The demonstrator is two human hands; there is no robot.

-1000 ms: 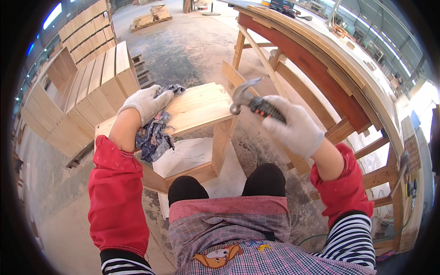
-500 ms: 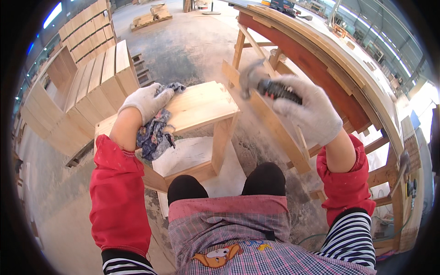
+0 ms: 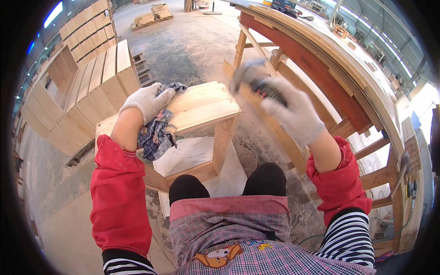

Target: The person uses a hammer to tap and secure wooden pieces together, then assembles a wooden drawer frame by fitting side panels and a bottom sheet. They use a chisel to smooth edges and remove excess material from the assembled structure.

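Wearer: seated or crouched low, black-clad knees [image 3: 268, 178] at the near edge of a small wooden stool-like frame [image 3: 201, 107]; checked apron [image 3: 233, 233] and red sleeve covers [image 3: 117, 192] fill the lower edge
Left hand: left hand [image 3: 146, 101] in a pale work glove, fingers curled loosely and pressed flat on the frame's top board near its left edge; it pins a crumpled blue patterned cloth [image 3: 156, 130] that hangs over that edge; the hand appears to be steadying the piece rather than gripping it
Right hand: right hand [image 3: 293, 114] gloved, closed firmly round the dark handle of a hammer [image 3: 256, 82]; the head is motion-blurred, raised just off the frame's right-hand corner; whether it is rising or falling cannot be told
Work piece: top boards sit flush on the legs, a lower shelf [image 3: 192, 158] is already in place beneath; no nail or nail head can be made out at this size
Progress: judged from the assembled look, the frame is largely built and hammering at the right corner is in hand; how many fixings remain cannot be told
Left side: stacked pale wooden panels [image 3: 91, 78] on the concrete floor [image 3: 188, 46]
Right side: long curved timber structure [image 3: 321, 59] with a red band, running to the far edge
Far: a low pile of boards [image 3: 153, 13] on the floor
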